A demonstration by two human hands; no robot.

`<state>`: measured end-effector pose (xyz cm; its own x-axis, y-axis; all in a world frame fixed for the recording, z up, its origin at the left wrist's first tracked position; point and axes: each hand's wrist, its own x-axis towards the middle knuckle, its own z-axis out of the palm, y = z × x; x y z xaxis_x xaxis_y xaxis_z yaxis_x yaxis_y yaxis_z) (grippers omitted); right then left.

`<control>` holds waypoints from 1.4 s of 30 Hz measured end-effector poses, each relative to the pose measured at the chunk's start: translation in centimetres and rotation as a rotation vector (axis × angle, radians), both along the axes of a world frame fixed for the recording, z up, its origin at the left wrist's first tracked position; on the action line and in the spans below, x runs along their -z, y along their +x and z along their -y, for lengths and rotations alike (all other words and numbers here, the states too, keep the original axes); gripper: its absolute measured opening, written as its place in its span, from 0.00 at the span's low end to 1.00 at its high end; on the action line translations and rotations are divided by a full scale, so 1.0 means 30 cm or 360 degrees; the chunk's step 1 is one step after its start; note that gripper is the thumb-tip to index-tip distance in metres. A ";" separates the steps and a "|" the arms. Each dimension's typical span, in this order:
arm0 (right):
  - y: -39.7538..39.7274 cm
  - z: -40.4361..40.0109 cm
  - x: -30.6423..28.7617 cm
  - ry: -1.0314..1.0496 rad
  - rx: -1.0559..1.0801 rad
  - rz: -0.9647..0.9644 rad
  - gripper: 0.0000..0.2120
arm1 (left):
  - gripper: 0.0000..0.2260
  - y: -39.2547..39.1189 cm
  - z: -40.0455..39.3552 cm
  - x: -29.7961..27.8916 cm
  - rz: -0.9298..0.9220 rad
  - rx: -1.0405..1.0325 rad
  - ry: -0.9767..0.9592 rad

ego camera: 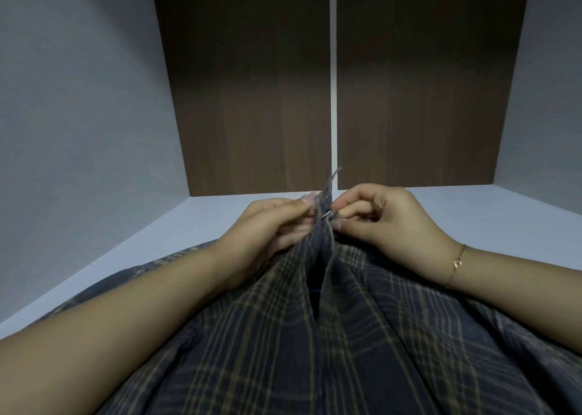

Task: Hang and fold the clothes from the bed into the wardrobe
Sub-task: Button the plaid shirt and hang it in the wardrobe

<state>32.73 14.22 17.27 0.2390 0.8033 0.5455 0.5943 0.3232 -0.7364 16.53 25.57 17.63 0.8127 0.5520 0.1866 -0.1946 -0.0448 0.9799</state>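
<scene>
Brown wood-grain back panels [252, 83] of the wardrobe fill the 12 o'clock half of the view, split by a pale vertical seam, with grey side walls at 9 and 3 o'clock and a pale shelf floor [472, 206] beneath. Across that floor, from 6 o'clock up to the centre, lies a dark navy plaid shirt [362, 336], its long axis running toward the back panels and its front opening running straight up the middle. At the far end of that opening, the two front edges are drawn together into an upright ridge. The left hand [271, 225] pinches the ridge from 9 o'clock, and the right hand [387, 216] pinches it from 3 o'clock, fingers curled; a small bright glint sits between them, too small to identify. Both hands are equally close, meeting at the placket. A thin gold bracelet [458, 261] circles the right wrist. Probably the collar end is being fastened or straightened.
</scene>
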 end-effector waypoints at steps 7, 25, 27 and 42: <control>-0.001 -0.012 0.009 0.0123 0.0212 0.0524 0.04 | 0.05 0.021 0.018 0.003 -0.0064 -0.0136 -0.0172; -0.028 0.032 0.007 0.0557 0.0446 0.1556 0.07 | 0.07 -0.008 -0.001 0.028 -0.0089 -0.0113 0.0099; -0.024 0.033 0.005 0.0526 0.0437 0.1505 0.07 | 0.07 -0.013 0.000 0.027 -0.0074 -0.0147 0.0316; 0.000 0.033 0.014 0.0468 0.0304 0.1279 0.04 | 0.10 -0.029 0.031 0.006 0.0000 -0.0018 0.0709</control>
